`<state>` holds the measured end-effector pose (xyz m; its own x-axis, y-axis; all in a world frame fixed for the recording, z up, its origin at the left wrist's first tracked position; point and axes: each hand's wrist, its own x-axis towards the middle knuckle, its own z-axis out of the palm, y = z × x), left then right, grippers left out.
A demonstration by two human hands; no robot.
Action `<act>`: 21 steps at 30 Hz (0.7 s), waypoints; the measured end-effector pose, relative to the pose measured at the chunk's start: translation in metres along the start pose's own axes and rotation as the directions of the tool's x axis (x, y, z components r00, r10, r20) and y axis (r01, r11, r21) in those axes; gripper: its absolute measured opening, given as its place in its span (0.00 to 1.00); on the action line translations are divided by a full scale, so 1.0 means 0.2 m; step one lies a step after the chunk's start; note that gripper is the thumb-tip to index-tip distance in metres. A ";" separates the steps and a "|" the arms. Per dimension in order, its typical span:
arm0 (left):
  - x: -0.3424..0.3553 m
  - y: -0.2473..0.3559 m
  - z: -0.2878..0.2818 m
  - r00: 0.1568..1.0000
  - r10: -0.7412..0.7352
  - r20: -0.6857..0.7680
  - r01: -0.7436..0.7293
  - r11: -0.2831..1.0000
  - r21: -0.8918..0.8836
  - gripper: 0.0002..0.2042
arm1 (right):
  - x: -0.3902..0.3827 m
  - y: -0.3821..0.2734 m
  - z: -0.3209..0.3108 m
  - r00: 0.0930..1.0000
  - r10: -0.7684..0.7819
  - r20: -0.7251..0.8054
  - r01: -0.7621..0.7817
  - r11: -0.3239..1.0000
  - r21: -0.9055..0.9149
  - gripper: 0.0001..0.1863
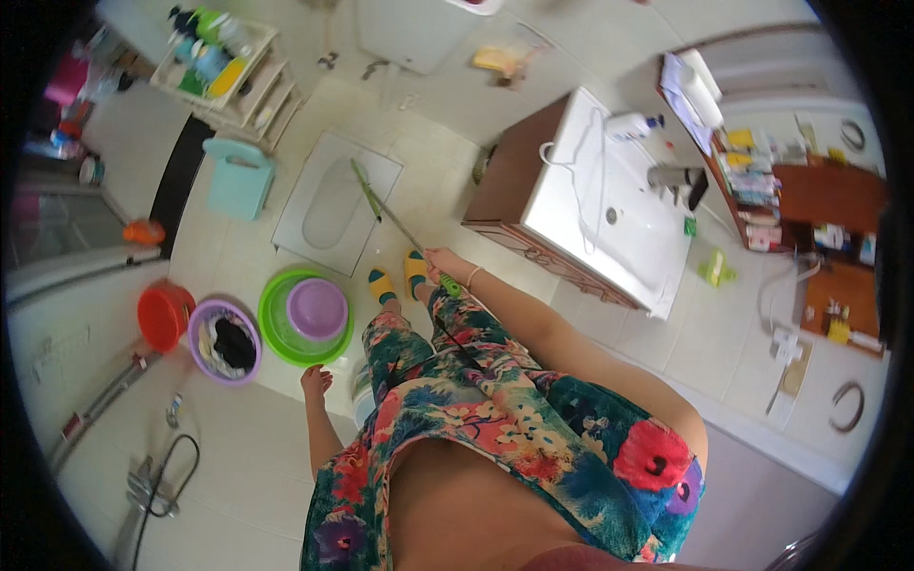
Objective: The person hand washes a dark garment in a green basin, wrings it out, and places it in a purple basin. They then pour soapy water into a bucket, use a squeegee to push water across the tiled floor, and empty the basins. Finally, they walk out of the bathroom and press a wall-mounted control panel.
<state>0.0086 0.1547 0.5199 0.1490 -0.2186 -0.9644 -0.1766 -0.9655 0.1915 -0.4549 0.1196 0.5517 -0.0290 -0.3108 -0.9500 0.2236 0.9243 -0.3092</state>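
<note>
My right hand (441, 262) grips a long metal pole with a green handle. The pole's narrow green head (364, 190) is over the squat toilet (326, 224); whether it touches the surface I cannot tell. My left hand (316, 379) hangs by my side near the green basin (271, 343), with its fingers loosely bent and apart and nothing in them. A smaller purple basin (317, 309) sits inside the green one. My feet (409, 276), in yellow slippers, stand on the tiled floor below the toilet pan.
A red bucket (162, 319) and a purple basin of cloth (202, 347) are at left. A turquoise folded stool (236, 190) stands beside a bottle shelf (257, 100). A sink cabinet (505, 200) is at right. A shower hose (188, 457) hangs lower left.
</note>
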 end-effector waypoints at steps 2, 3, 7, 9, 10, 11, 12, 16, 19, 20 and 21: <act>0.08 0.12 0.05 0.998 0.053 0.027 -0.054 0.998 0.040 0.10 | -0.09 0.03 -0.15 0.995 -0.092 -0.026 0.090 0.994 -0.068 0.17; 0.14 0.19 0.13 0.998 0.067 0.023 -0.068 0.996 0.054 0.10 | -0.10 0.07 -0.25 0.991 -0.129 -0.037 0.125 0.987 -0.102 0.17; 0.24 0.39 0.15 0.971 0.179 0.156 -0.189 0.981 0.047 0.10 | -0.27 0.25 -0.44 0.998 -0.053 0.019 0.049 0.985 0.164 0.15; 0.20 0.43 0.20 0.955 0.235 0.180 -0.253 0.964 0.083 0.10 | -0.49 0.34 -0.55 0.999 -0.029 0.016 0.025 0.979 0.202 0.12; 0.38 0.46 0.28 0.947 0.247 0.205 -0.269 0.959 0.088 0.10 | -0.43 0.38 -0.62 0.999 -0.044 -0.023 0.046 0.994 0.101 0.10; 0.44 0.47 0.31 0.944 0.256 0.207 -0.279 0.956 0.087 0.10 | -0.46 0.41 -0.64 0.998 -0.017 -0.054 0.024 0.991 0.130 0.09; 0.46 0.48 0.33 0.946 0.255 0.202 -0.277 0.957 0.091 0.10 | -0.51 0.47 -0.67 0.997 0.011 -0.076 0.001 0.987 0.160 0.08; 0.43 0.52 0.30 0.961 0.206 0.184 -0.234 0.961 0.146 0.09 | -0.64 0.69 -0.80 0.994 0.109 -0.015 -0.109 0.994 0.010 0.16; 0.49 0.40 0.25 0.953 0.185 0.241 -0.257 0.913 0.316 0.10 | -0.65 1.04 -1.04 0.952 -0.121 0.282 0.307 0.369 -0.877 0.17; 0.45 0.39 0.27 0.959 0.169 0.226 -0.242 0.903 0.354 0.10 | -0.69 1.10 -1.03 0.974 0.174 -0.143 -0.215 0.529 -0.821 0.14; 0.42 0.39 0.27 0.972 0.111 0.207 -0.180 0.918 0.352 0.10 | -0.77 1.09 -1.02 0.901 0.296 -0.317 -0.433 0.575 -0.694 0.12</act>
<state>-0.0449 0.0686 0.4440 -0.0767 -0.2905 -0.9538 -0.5315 -0.7975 0.2856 -0.6000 0.4147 0.6211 -0.2686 0.0636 -0.9611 -0.5354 0.8196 0.2038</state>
